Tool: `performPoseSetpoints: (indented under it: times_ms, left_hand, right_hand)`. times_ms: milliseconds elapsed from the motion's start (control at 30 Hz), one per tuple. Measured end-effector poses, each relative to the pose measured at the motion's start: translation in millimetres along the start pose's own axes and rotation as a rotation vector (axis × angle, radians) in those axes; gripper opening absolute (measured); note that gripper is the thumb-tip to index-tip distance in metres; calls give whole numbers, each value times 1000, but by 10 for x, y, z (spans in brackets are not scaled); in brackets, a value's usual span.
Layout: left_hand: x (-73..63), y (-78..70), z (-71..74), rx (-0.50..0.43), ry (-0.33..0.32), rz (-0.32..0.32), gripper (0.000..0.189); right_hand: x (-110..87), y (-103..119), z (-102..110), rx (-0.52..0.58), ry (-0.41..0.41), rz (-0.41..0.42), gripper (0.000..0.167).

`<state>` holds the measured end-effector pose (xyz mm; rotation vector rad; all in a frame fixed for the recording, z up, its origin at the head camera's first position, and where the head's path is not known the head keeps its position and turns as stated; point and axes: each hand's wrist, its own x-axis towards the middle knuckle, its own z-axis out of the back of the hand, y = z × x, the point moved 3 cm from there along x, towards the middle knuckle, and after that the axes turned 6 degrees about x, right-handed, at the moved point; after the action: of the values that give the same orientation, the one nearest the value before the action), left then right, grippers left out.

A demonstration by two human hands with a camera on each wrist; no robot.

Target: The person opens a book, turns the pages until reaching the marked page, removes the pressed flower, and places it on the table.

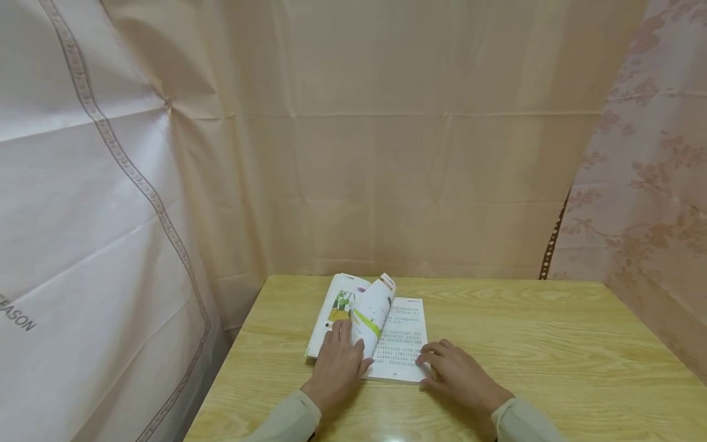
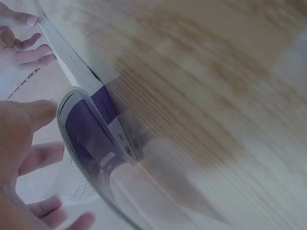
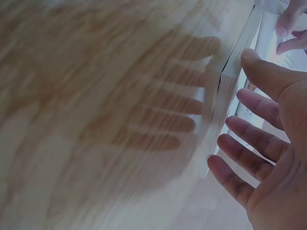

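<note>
A thick open book (image 1: 400, 337) with printed text on its right page lies on the table. One page (image 1: 372, 313), white with a green band, stands curled up over the middle. My left hand (image 1: 337, 365) rests on the lower part of the illustrated left side, fingers extended, beside the curled page. In the left wrist view the book's purple cover (image 2: 91, 129) bends up along its outer edge near the thumb. My right hand (image 1: 455, 371) is at the right page's lower outer edge; its fingers (image 3: 254, 129) are spread and fairly straight along the page block in the right wrist view.
The wooden table (image 1: 552, 344) extends on both sides of the book and reflects the hands. A beige curtain (image 1: 414, 153) hangs behind it, with a pale sheet (image 1: 83, 245) at left and a floral one (image 1: 652, 184) at right.
</note>
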<state>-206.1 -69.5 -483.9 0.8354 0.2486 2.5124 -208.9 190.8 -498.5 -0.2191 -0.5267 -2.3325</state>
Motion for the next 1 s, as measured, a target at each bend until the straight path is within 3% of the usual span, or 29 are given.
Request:
performPoseSetpoints:
  times_ms: [167, 367, 533, 667, 800, 1000]
  left_hand:
    - [10, 18, 40, 64, 9, 15, 50]
    - [-7, 39, 42, 112, 75, -41, 57]
    - [-44, 37, 9, -2, 59, -49, 44]
    - [-42, 35, -12, -91, 82, -30, 30]
    - [-36, 32, -19, -77, 98, -38, 28]
    - [-34, 11, -16, -27, 124, -64, 32]
  right_hand:
    - [20, -6, -14, -27, -3, 11, 24]
    - [34, 8, 11, -47, -1, 33, 31]
    - [63, 20, 59, -21, 31, 33, 26]
    - [85, 21, 83, -17, 37, 63, 18]
    - [91, 42, 113, -24, 9, 111, 8]
    - [110, 53, 137, -80, -61, 163, 12]
